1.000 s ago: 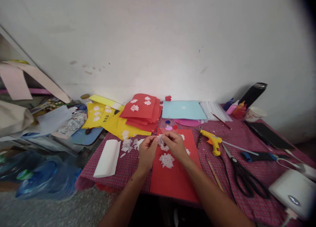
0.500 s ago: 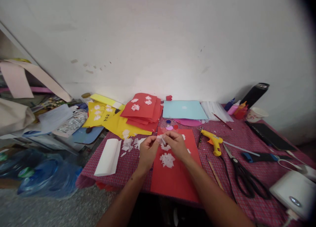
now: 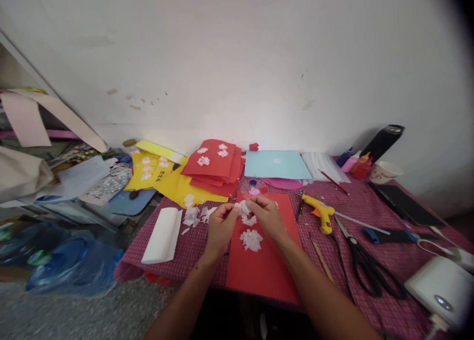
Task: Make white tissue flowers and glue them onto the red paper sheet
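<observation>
three colours in clear palette beyond right hand

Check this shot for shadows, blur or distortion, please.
Head view: soft light, faint shadow on the wall beside the black bottle; head view: upper right corner goes black; head view: white paper in the fingers slightly blurred; head view: white box seemingly stretched by a wide lens.

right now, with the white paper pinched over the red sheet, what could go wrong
The white paper piece between the left hand and right hand might tear if pulled. Loose white paper scraps beside the left hand could scatter if brushed. The yellow glue gun lies on the checked tablecloth; if hot, it might leave a mark.
</observation>
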Demonstrator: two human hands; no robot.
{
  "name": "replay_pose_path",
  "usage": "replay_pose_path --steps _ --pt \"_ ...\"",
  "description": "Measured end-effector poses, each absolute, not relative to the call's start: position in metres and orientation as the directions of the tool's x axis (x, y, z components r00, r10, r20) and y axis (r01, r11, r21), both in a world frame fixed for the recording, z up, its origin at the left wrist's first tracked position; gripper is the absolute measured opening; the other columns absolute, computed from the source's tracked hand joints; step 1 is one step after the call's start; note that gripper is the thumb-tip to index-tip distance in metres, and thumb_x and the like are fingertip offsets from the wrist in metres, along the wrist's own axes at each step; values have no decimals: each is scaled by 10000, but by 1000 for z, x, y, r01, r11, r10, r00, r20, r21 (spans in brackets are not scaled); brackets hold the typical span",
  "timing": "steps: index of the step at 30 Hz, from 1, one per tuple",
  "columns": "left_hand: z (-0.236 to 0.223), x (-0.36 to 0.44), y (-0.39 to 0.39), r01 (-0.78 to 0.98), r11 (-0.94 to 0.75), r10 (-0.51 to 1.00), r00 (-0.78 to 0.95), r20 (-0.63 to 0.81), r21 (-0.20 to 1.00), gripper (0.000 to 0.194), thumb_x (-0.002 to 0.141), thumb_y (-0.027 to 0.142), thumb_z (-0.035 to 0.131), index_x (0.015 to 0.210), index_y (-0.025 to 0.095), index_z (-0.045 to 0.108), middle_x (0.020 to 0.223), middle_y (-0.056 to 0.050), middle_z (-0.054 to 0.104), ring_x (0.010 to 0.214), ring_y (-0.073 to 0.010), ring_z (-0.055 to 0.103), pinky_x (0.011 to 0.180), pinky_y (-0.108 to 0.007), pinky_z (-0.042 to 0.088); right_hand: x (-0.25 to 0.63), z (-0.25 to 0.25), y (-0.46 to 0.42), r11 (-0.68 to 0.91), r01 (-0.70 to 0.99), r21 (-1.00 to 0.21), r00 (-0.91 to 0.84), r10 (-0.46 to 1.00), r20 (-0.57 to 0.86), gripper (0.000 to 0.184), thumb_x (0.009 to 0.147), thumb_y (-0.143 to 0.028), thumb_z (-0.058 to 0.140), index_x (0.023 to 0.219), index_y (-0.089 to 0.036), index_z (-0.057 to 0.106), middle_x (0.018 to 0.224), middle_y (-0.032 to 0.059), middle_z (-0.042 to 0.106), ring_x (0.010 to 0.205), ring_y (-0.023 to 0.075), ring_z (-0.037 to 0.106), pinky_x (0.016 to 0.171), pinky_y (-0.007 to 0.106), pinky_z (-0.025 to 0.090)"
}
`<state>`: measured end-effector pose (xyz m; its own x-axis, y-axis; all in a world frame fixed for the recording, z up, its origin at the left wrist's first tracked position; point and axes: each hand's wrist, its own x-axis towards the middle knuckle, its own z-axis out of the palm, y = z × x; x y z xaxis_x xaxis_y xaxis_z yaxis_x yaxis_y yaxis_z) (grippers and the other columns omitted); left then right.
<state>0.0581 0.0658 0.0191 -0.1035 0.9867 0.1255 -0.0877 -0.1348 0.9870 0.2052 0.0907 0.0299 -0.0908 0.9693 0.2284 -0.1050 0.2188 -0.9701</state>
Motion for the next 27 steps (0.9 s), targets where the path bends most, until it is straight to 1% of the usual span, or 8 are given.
replay_pose_path --steps 4,6,9,12,15,18,24,27 --pt "21 59 67 -187 -112 988 -122 90 976 195 821 340 710 873 153 730 800 -17 707 731 -136 614 712 -242 476 208 31 90 250 -95 -964 -136 956 262 251 878 -387 636 738 -180 659 625 -10 582 571 136 516 554 262 395" --pt "23 59 67 -311 -63 993 -111 29 948 193 786 330 747 842 148 717 767 -8 695 682 -116 604 681 -233 472 210 30 90 239 -108 -965 -100 963 250 253 897 -398 608 785 -180 673 651 -4 596 579 144 539 560 270 412" --pt "27 57 68 -554 97 993 -8 -121 827 219 724 295 803 826 153 670 725 8 676 611 -105 605 631 -241 487 212 27 90 282 -72 -957 -48 957 286 161 877 -322 609 869 -185 692 685 -2 605 602 153 554 579 280 431" --pt "31 52 69 -677 237 968 107 -225 697 269 675 244 833 837 159 636 691 17 664 575 -110 615 586 -243 498 212 27 89 459 62 -886 -64 888 455 120 833 -224 624 928 -197 693 745 1 598 646 152 534 601 282 428" --pt "32 50 69 -704 266 961 142 -236 659 289 668 222 839 860 146 637 706 10 674 578 -101 617 569 -227 494 211 27 87 635 161 -756 -151 772 617 174 836 -201 635 1006 -210 667 875 26 618 711 159 544 660 305 452" --pt "30 51 70 -687 244 967 118 -226 685 299 672 202 843 879 142 636 734 6 687 592 -99 623 574 -226 495 210 26 84 721 207 -662 -204 693 692 234 839 -201 654 1071 -220 629 968 48 613 741 166 553 724 340 477" --pt "28 54 70 -634 165 984 54 -170 755 287 673 214 847 868 149 647 772 16 676 621 -83 610 614 -222 494 209 23 85 741 273 -614 -285 672 684 324 835 -210 680 1145 -230 588 1019 70 604 796 191 557 776 367 488" --pt "28 54 69 -550 89 995 9 -100 831 257 700 251 835 860 144 664 790 6 672 642 -79 597 617 -212 478 208 25 87 724 281 -630 -302 690 658 141 850 -208 669 972 -218 600 893 41 596 779 187 538 745 338 458"
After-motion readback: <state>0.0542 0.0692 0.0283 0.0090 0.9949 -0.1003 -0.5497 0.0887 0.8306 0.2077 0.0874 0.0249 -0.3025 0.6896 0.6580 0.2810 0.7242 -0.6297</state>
